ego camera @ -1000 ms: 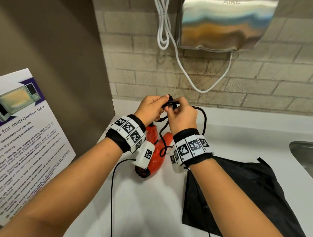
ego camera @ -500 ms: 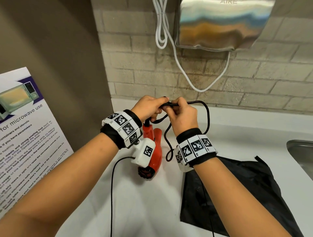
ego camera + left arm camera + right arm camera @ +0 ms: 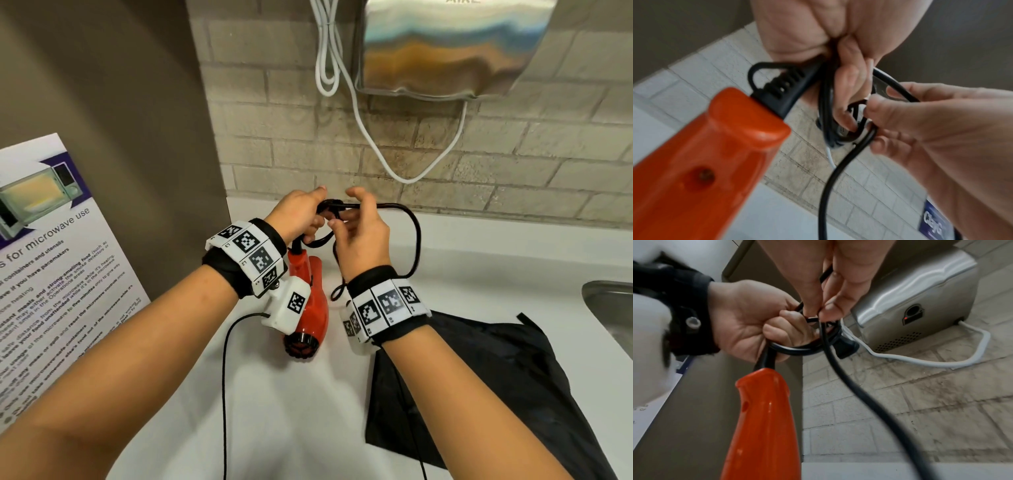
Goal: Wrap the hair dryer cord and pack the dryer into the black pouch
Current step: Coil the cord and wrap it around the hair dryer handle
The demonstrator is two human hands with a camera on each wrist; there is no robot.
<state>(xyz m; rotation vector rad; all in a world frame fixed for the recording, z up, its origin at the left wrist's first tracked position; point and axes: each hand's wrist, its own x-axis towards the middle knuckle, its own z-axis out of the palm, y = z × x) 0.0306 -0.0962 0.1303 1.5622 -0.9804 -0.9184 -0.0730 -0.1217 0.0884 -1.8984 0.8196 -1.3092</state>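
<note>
The red hair dryer [image 3: 310, 301] hangs nozzle-down over the white counter [image 3: 291, 411], held up by its black cord [image 3: 416, 236]. My left hand [image 3: 301, 214] grips a bundle of cord coils [image 3: 828, 104] just above the dryer's handle [image 3: 701, 162]. Close to its right, my right hand [image 3: 359, 233] pinches a strand of the cord [image 3: 849, 386] at the coils. A loose loop swings out to the right and back under my right wrist. The black pouch [image 3: 479, 387] lies flat on the counter at the lower right, partly under my right forearm.
A steel hand dryer [image 3: 445, 48] with a white cable [image 3: 373, 137] hangs on the brick wall behind. A microwave notice [image 3: 51, 274] leans on the brown panel at the left. A sink edge [image 3: 609, 308] shows at the far right.
The dryer has swung from lying sideways to hanging more upright under my left hand. The free loop of cord on the right has grown wider as my right hand worked the strand.
</note>
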